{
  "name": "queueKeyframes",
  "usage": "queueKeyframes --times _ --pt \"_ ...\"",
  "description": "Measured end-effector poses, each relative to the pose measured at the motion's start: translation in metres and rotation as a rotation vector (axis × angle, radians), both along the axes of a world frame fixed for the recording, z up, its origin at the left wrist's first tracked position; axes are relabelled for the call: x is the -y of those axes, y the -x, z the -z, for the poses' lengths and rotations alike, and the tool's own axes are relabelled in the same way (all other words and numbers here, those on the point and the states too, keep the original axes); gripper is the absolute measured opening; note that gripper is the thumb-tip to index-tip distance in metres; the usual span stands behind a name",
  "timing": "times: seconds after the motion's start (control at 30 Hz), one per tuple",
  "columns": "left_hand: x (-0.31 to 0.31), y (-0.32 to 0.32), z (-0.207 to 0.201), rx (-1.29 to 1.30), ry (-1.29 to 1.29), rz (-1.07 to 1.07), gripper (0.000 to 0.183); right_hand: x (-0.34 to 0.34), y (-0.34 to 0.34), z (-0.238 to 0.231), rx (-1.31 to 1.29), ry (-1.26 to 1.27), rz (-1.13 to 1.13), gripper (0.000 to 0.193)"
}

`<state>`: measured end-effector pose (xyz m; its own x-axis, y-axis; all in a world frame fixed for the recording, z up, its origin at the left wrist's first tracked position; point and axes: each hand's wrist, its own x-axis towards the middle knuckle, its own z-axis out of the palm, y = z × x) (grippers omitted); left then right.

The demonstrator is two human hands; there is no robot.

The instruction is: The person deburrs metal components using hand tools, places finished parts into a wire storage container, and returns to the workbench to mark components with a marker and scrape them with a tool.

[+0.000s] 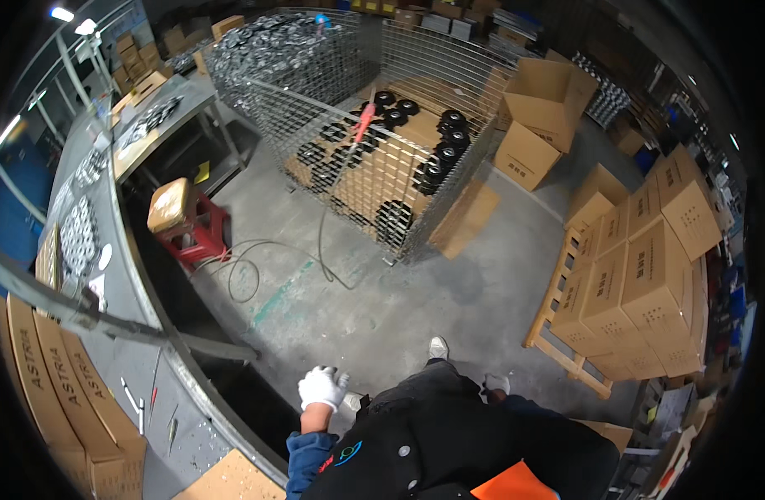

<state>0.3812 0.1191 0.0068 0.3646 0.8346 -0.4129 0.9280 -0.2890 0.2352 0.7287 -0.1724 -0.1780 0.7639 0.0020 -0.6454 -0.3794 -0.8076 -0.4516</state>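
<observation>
My left hand [322, 388], in a white glove, hangs beside the grey metal workbench [178, 367]. Its fingers are loosely bent and a little apart, with nothing visible in them. My right hand [497, 384] shows only in part, gloved, at the far side of my dark clothing; its fingers are mostly hidden. Ahead stands a wire mesh cage [316, 100] with several black round parts [393, 218] on cardboard sheets inside. Over its near side hangs a red-handled tool [364, 122] on a grey hose [322, 250] that trails onto the floor.
A red stool [195, 229] stands by the bench. Stacked cartons [624, 283] rest on a wooden pallet [557, 321] at right, with open cartons [528, 154] beyond. Flat cardboard [465, 218] lies beside the cage. Round metal parts [78, 237] and pens [135, 404] lie on the bench.
</observation>
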Motion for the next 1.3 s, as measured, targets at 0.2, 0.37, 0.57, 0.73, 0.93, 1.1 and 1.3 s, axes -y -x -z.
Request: queueKeyframes --times 0.2,0.37,0.57,0.73,0.93,1.1,1.3 --pt "-0.008 -0.194 0.012 0.096 0.030 0.246 0.041 0.046 -0.084 0.019 -0.080 -0.110 0.143 0.024" --pt "0.007 -0.316 0.009 0.227 0.046 0.340 0.040 0.056 -0.168 0.034 -0.155 -0.154 0.169 0.022" --pt "-0.031 -0.379 0.020 0.167 0.179 0.249 0.038 -0.041 -0.277 0.055 -0.199 -0.080 -0.121 0.033" --pt "-0.089 -0.414 0.048 0.283 0.150 0.013 0.050 -0.149 -0.325 0.058 -0.203 -0.171 -0.090 0.035" --pt "-0.190 -0.526 0.101 0.365 0.339 -0.030 0.061 -0.224 -0.396 0.061 -0.187 -0.026 -0.416 0.034" --pt "-0.260 -0.622 0.115 0.437 0.578 -0.078 0.075 -0.273 -0.490 0.012 -0.218 0.001 -0.239 0.037" --pt "-0.295 -0.659 0.180 0.693 0.692 -0.572 0.077 -0.402 -0.580 -0.003 -0.087 0.002 -0.294 0.041"
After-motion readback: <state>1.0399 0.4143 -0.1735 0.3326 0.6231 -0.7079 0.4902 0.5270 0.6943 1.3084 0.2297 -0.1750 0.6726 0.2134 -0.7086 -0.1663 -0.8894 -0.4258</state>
